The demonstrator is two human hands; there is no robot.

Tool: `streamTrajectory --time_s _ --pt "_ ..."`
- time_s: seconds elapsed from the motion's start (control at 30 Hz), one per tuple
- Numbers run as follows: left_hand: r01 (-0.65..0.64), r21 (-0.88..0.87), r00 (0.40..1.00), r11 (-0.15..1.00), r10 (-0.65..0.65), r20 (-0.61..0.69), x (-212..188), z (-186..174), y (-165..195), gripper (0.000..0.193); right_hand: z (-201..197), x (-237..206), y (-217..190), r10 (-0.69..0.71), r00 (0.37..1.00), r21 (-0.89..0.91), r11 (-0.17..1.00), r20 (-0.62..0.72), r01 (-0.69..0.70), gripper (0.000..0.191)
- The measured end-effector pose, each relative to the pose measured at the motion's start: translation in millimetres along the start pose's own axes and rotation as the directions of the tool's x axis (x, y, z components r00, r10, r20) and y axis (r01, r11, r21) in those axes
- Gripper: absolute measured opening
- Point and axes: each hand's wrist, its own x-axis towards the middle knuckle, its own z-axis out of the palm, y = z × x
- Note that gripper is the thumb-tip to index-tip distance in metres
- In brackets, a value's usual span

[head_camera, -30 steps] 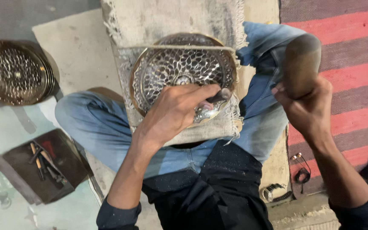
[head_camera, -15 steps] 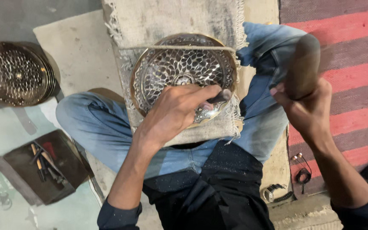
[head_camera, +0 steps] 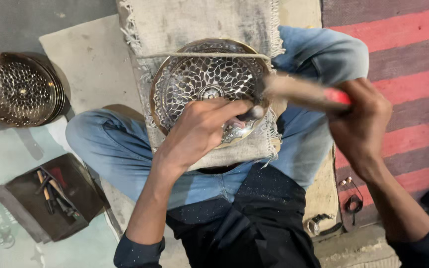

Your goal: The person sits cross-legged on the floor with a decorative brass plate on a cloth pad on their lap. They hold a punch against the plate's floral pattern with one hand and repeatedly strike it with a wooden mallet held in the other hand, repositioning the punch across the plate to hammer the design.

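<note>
At the far left, a stack of round, perforated brass-coloured metal bowls (head_camera: 18, 89) sat on the grey floor beside the corner of a pale mat (head_camera: 93, 59). Below it, near the lower left corner of the view, a shallow dark tray (head_camera: 50, 201) held a handful of small hand tools (head_camera: 53, 191). The person sat cross-legged in blue jeans (head_camera: 105, 144) and a black shirt, with a frayed piece of coarse beige burlap cloth (head_camera: 175, 25) laid over the lap. On that cloth, near its lower edge, rested the round engraved metal plate with a silver scale pattern and brass rim (head_camera: 199, 79), with a thin stick (head_camera: 204, 54) lying across its upper part. The left hand (head_camera: 199, 131) rested on the lower right part of the plate, fingers clenched around a short metal chisel (head_camera: 249, 114) whose tip pointed toward the plate's right edge. Just right of it, a wooden-handled hammer (head_camera: 299, 92), blurred by motion, reached in over the plate's right rim. The right hand (head_camera: 361, 119) gripped its handle tightly, above the red and grey striped rug (head_camera: 413, 49). Small dark cords (head_camera: 353, 201) lay at the rug's lower edge.
</note>
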Motion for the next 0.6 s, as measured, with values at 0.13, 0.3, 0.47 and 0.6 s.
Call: streamTrajectory --time_s 0.13,0.3,0.47,0.6 --pt "-0.017 -0.334 0.941 0.942 -0.098 -0.324 -14 2 17 0.033 -18 9 -9 0.185 0.980 0.547 0.814 0.079 -0.197 0.039" --pt "0.320 -0.331 0.792 0.888 -0.442 -0.421 -28 23 31 0.027 -40 34 -16 0.119 0.992 0.854 0.512 0.035 -0.092 0.052" --pt "0.274 -0.214 0.779 0.938 -0.347 -0.522 -29 35 29 0.037 -55 57 -24 -0.245 0.960 0.550 0.825 0.138 0.131 0.036" --pt "0.285 -0.081 0.790 0.955 -0.282 -0.544 -28 34 29 0.034 -63 63 -41 -0.372 0.920 0.109 0.926 0.122 0.360 0.052"
